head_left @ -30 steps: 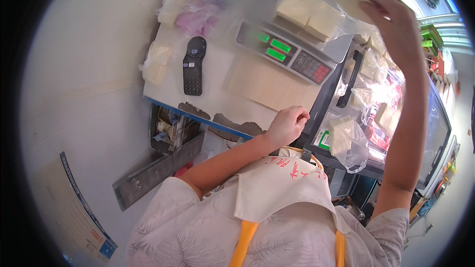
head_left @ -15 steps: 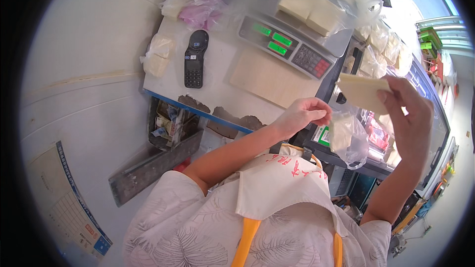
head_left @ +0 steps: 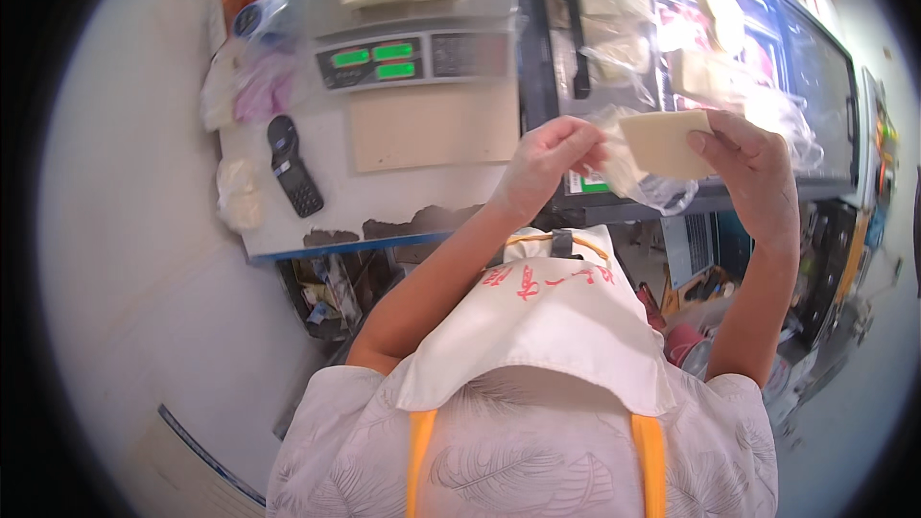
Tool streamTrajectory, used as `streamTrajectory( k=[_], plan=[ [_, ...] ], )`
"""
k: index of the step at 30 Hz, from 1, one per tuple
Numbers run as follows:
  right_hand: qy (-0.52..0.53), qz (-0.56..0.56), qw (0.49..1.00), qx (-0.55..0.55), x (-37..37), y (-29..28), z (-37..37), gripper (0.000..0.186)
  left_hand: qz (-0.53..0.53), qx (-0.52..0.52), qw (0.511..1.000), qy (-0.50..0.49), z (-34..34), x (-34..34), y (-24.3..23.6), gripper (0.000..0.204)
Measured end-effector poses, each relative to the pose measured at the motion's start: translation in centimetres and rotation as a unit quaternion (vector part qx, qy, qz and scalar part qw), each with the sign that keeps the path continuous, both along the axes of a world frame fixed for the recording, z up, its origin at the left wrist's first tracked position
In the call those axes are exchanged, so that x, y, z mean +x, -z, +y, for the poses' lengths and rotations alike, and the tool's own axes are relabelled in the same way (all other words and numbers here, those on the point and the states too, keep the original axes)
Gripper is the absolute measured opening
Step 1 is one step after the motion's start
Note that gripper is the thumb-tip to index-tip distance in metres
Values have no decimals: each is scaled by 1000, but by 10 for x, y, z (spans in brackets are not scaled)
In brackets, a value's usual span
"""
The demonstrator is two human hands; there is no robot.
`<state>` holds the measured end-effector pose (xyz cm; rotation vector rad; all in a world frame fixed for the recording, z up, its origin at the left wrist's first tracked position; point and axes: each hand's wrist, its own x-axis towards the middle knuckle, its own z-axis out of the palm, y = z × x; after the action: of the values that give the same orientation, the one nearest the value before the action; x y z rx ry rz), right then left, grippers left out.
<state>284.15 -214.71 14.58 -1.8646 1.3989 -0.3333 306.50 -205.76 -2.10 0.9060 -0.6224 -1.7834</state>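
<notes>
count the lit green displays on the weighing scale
3: the left display, the upper-right display and the lower-right display just below it, all on the weighing scale.

The camera sits on the head of the person (head_left: 518, 465) and looks down over the apron (head_left: 547, 336) at the left hand (head_left: 549, 163) and right hand (head_left: 753, 165), quite near. Straight lines bend toward its round edge.

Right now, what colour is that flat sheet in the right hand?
The flat sheet is pale creamy yellow, seen best in the head view.
</notes>
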Motion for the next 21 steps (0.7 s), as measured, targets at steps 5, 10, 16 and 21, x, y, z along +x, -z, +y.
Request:
streamTrajectory(
  k=[5,10,16,21],
  plan=[
    [36,127,991,-23,-58,15,13,24,-500,-213,829,-133,-14,-55,-8,36],
    [33,81,996,-23,-98,103,17,25,-569,-287,768,-59,-52,-97,25,32],
    [58,49,997,-17,-115,182,28,21,-514,-168,840,-35,-50,-104,22,27],
    [94,97,988,-72,-117,225,31,20,-463,-95,881,2,-42,-106,12,29]
  ],
)
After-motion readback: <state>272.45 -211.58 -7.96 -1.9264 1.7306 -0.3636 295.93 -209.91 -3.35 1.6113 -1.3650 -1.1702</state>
